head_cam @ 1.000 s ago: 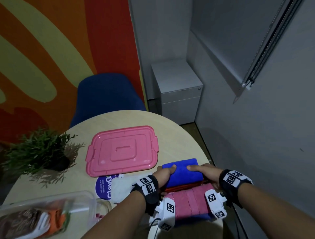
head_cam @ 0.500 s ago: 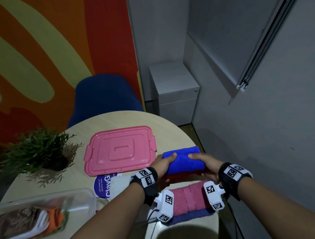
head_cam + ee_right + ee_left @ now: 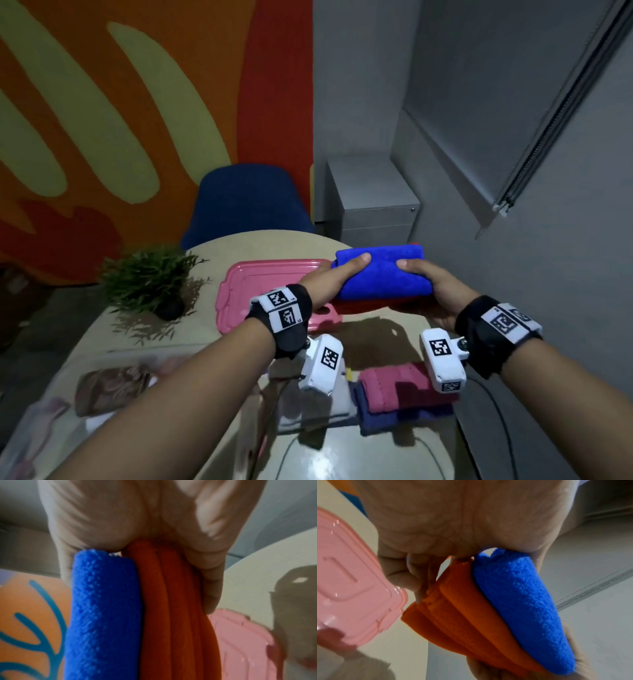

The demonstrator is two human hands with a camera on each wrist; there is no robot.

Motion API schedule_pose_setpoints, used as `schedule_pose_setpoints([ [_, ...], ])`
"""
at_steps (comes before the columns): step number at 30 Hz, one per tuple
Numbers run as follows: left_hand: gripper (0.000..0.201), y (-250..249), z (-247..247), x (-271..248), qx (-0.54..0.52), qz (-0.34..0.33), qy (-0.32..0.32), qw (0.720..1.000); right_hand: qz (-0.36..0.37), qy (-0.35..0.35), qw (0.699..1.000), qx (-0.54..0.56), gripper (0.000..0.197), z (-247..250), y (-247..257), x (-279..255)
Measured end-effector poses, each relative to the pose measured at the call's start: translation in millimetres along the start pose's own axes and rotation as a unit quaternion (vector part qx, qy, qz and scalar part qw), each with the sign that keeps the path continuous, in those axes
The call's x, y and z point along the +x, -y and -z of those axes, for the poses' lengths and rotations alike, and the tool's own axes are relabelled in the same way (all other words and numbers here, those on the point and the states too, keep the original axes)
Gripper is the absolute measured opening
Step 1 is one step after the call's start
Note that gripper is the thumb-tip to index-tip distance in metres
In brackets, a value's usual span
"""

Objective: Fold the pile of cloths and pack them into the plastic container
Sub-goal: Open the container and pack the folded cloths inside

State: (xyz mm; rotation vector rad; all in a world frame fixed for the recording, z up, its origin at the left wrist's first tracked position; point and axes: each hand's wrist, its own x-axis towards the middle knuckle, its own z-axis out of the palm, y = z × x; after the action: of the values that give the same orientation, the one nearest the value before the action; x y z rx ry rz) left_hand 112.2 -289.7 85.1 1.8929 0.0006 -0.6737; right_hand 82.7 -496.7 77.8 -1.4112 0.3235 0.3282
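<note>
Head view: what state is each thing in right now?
Folded blue fleece cloth: lifted, atop orange cloth.
Folded orange cloth: held beneath it.
Left hand: grips both cloths.
Right hand: grips both cloths.
Pink plastic lid: off, flat on table.
Clear plastic container: open, cloths inside.

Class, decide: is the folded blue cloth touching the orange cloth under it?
Touching. The left wrist view shows the blue cloth pressed flat against the orange cloth, with no gap along their length.

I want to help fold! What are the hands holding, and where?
Both hands, left and right, grip a folded fluffy blue cloth stacked on a folded orange cloth, one at each end.
</note>
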Motion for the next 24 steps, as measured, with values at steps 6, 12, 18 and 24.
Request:
schedule_pose_setpoints([
  [6,0.086,27.2,101.5,-86.4,0.050,-0.029,-0.020,0.998,0.022,0.048,0.999,-0.012,0.051,-122.5,7.9,-45.5],
  [12,0.083,97.3,211.4,-155.8,0.050,0.008,-0.001,0.999,-0.012,0.091,0.996,-0.010,0.046,-259.8,-20.8,-67.8],
  [18,0.053,155.4,271.7,-216.7,0.105,0.049,-0.015,0.993,-0.104,0.092,0.990,-0.022,0.035,-350.6,-80.7,-69.6],
  [24,0.079,236.0,315.7,-213.2,0.312,0.092,-0.114,0.939,-0.203,0.108,0.964,-0.137,0.071,-394.8,-134.8,-48.5],
])
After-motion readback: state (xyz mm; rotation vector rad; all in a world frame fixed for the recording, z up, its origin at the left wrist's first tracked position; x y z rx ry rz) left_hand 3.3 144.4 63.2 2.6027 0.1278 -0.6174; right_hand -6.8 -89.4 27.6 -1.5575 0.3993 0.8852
